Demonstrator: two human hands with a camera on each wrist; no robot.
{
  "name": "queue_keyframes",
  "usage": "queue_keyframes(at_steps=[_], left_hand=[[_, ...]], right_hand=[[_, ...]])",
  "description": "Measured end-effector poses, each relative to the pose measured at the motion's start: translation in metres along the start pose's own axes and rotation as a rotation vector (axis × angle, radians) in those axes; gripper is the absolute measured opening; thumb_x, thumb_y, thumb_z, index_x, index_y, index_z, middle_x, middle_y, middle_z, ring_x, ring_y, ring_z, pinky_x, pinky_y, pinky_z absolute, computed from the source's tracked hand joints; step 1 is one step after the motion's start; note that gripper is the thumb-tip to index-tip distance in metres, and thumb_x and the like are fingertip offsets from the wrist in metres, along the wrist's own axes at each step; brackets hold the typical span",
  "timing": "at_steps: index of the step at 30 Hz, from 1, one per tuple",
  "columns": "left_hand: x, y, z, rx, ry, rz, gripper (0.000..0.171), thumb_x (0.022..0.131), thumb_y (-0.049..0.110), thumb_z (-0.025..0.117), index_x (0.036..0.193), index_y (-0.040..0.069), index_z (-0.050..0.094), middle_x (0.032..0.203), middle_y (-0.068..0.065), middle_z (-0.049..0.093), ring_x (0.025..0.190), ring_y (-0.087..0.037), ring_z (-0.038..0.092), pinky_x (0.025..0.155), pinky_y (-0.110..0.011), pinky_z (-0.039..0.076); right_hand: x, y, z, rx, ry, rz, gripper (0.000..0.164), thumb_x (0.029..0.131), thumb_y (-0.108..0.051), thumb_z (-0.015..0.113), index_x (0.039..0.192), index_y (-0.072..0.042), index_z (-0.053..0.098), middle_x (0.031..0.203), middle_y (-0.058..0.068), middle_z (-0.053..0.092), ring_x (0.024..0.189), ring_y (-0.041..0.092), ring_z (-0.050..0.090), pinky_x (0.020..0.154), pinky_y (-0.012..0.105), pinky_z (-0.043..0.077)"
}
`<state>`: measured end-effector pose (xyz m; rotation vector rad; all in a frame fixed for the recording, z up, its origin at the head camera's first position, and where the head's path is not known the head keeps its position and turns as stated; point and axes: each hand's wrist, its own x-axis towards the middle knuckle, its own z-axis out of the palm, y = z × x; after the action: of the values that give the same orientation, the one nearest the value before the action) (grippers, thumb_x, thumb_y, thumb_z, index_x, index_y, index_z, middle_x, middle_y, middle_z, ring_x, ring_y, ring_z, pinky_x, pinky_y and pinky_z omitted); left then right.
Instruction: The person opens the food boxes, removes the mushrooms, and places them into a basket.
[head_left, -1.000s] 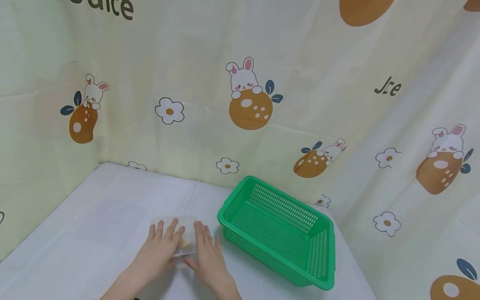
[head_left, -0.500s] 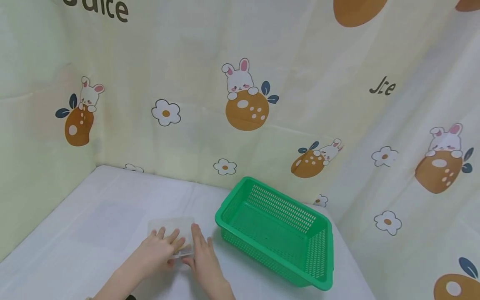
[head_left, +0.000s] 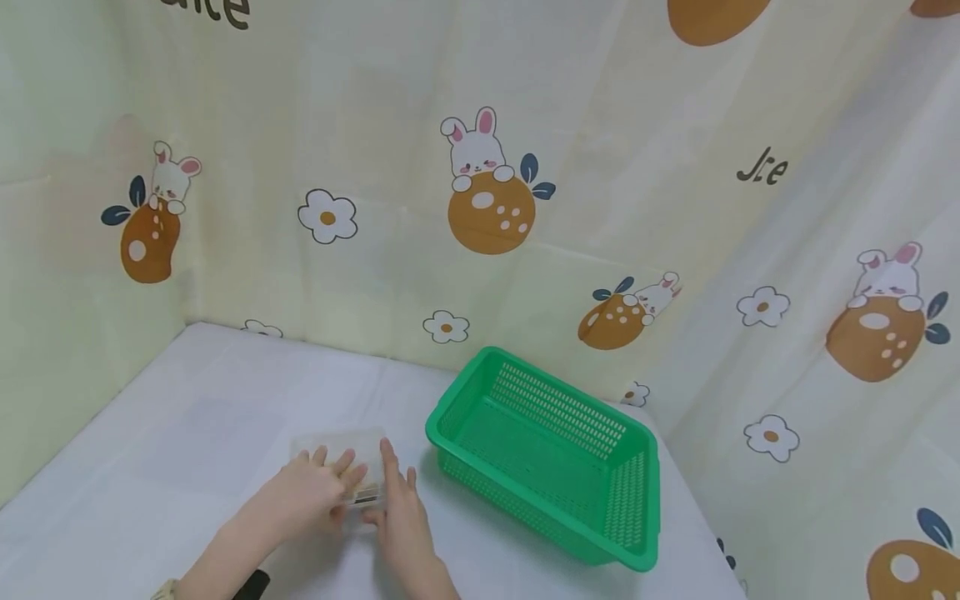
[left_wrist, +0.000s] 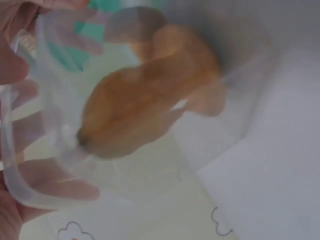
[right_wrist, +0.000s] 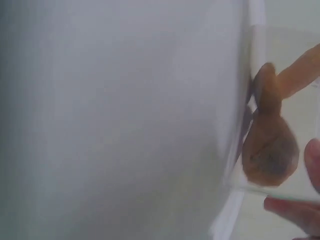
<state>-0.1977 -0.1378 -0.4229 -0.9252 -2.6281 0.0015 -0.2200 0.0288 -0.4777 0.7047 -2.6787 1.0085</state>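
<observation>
A clear plastic box rests on the table between both hands. Brown, rounded, knobbly pieces show through its wall in the left wrist view; one of these pieces looks pear-shaped in the right wrist view. My left hand holds the box from above, fingers spread over its top and thumb at the near edge. On the right side, my right hand holds it with fingers along the wall and thumb by the near corner. Much of the box's top is hidden under the left hand.
To the right stands a green plastic basket with perforated walls. A white cloth covers the table, and a curtain printed with rabbits and flowers hangs behind and at both sides. A black object shows by the left wrist.
My left hand has drawn back a little over the box toward me, its fingers more bent. The right hand stays at the box's side. The head view has shifted slightly.
</observation>
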Motion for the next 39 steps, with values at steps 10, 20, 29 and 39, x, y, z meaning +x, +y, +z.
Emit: queue_keyframes(at_steps=[10, 20, 29, 39], left_hand=[[0.005, -0.025, -0.010, -0.195, 0.381, -0.046, 0.031, 0.083, 0.021, 0.068, 0.111, 0.007, 0.067, 0.105, -0.010, 0.067, 0.058, -0.016, 0.062, 0.049, -0.024, 0.050], [0.011, -0.031, 0.009, -0.115, 0.708, -0.027, 0.029, 0.097, 0.004, 0.037, 0.116, -0.002, 0.058, 0.130, -0.016, 0.051, 0.113, -0.037, 0.049, 0.101, -0.056, 0.026], [0.000, -0.037, 0.032, 0.078, 0.481, -0.316, 0.066, 0.100, 0.038, 0.003, 0.141, -0.008, 0.024, 0.151, -0.018, 0.013, 0.136, -0.040, 0.006, 0.106, -0.057, 0.007], [-0.015, -0.032, 0.045, -0.228, 0.138, -0.464, 0.072, 0.095, 0.040, 0.048, 0.133, -0.018, 0.030, 0.144, -0.032, 0.018, 0.133, -0.044, 0.014, 0.108, -0.053, 0.004]], right_hand=[[-0.001, -0.003, -0.004, 0.069, 0.009, 0.139, 0.102, 0.069, -0.005, 0.080, 0.146, -0.002, 0.012, 0.120, 0.023, 0.056, 0.112, 0.043, 0.049, 0.085, 0.050, 0.046], [-0.002, 0.000, -0.002, -0.139, 0.046, 0.002, 0.071, 0.065, -0.012, 0.083, 0.128, 0.000, 0.053, 0.113, 0.012, 0.063, 0.111, 0.046, 0.049, 0.086, 0.052, 0.044], [-0.002, 0.002, -0.004, -0.186, 0.054, -0.083, 0.069, 0.063, -0.011, 0.083, 0.125, 0.005, 0.054, 0.112, 0.011, 0.064, 0.098, 0.020, 0.063, 0.100, 0.052, 0.030], [-0.004, 0.001, -0.004, -0.186, 0.024, -0.067, 0.070, 0.066, -0.008, 0.081, 0.128, 0.004, 0.051, 0.116, 0.013, 0.061, 0.099, 0.027, 0.062, 0.093, 0.053, 0.038]])
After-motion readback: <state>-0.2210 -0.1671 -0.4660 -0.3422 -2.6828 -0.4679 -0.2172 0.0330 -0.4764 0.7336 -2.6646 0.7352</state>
